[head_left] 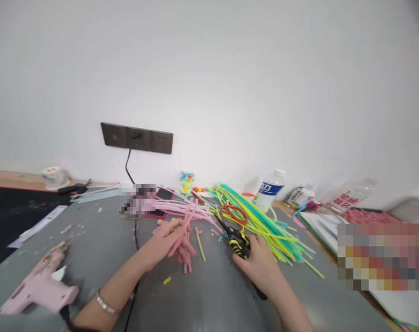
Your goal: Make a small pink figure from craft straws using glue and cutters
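Note:
My left hand [171,240] is closed around a few pink pipe cleaners [188,219], which stick up past the fingers. Some of their ends show below the palm. Over to the right, my right hand [260,263] grips black-and-yellow pliers [235,237], whose jaws point away from me and to the left. A loose yellow-green pipe cleaner [200,244] lies between the hands. Beyond my left hand is a bunch of pink pipe cleaners [182,207]. Past the pliers spreads a big bundle of green and yellow pipe cleaners [265,226], with orange-red scissor handles [235,213] at its near side.
A pink glue gun [43,290] lies at the left front, its black cord [128,313] crossing the grey table. A bottle [269,189] and a small colourful figure [187,182] stand by the wall. Papers [323,226] and more bottles line the right.

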`<state>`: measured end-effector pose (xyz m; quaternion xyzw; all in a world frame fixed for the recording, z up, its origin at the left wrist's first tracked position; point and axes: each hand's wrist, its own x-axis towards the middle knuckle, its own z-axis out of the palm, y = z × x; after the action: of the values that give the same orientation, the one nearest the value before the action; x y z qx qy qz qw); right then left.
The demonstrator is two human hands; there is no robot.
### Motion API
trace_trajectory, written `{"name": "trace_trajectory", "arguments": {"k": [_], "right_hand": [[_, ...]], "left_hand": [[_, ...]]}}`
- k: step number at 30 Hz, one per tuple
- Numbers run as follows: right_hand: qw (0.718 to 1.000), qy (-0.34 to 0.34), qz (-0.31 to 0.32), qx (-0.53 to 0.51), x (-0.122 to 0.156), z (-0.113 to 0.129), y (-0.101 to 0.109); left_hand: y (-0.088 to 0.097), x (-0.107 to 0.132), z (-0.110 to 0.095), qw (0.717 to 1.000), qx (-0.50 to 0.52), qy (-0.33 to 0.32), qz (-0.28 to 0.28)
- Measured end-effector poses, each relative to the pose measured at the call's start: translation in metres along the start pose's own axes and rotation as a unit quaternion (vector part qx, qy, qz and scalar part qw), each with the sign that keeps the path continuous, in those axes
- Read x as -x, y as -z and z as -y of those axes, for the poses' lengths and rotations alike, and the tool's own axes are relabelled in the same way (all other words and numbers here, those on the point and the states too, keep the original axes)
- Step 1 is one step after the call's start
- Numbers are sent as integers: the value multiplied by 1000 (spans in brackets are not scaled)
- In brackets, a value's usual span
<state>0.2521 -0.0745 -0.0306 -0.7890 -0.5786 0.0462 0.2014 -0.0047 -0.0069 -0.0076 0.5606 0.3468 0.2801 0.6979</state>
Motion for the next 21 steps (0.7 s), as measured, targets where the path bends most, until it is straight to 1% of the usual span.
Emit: {"name": "trace_trajectory", "arguments": {"k": [1, 3, 5, 7, 11, 13, 14, 15, 16, 18, 19, 21], "right_hand": [[999, -4, -14, 42, -2, -4, -7], [995, -7, -30, 92, -4, -10, -17], [993, -4, -32, 111, -5, -12, -20], [993, -6, -24, 118, -5, -11, -19], [993, -16, 2, 118, -4, -8, -14], [993, -17, -4, 116, -3, -7, -15], [993, -18, -13, 117, -2, -7, -17], [993, -18, -26, 118, -1, -7, -20], [992, -17, -39, 120, 0, -8, -23], [990, -15, -62, 125, 2, -9, -28], [989, -15, -74, 128, 3, -9, -30], [987, -12, -103, 123, 2, -7, -29]], "left_hand": [[-1, 1, 0, 1000, 15, 16, 12], [-1, 4, 1, 997, 33, 58, 41], [-1, 6, 2, 992, 39, 100, 69], [1, 8, 2, 987, 33, 130, 93], [7, 11, 1, 975, 1, 161, 156], [9, 11, -1, 974, -16, 150, 171], [10, 10, -3, 977, -23, 135, 165], [10, 9, -4, 983, -27, 112, 145], [11, 8, -5, 990, -25, 83, 114], [12, 4, -6, 999, 1, 20, 34], [12, 3, -7, 1000, 24, -12, -9], [15, 0, -8, 990, 80, -74, -85]]}}
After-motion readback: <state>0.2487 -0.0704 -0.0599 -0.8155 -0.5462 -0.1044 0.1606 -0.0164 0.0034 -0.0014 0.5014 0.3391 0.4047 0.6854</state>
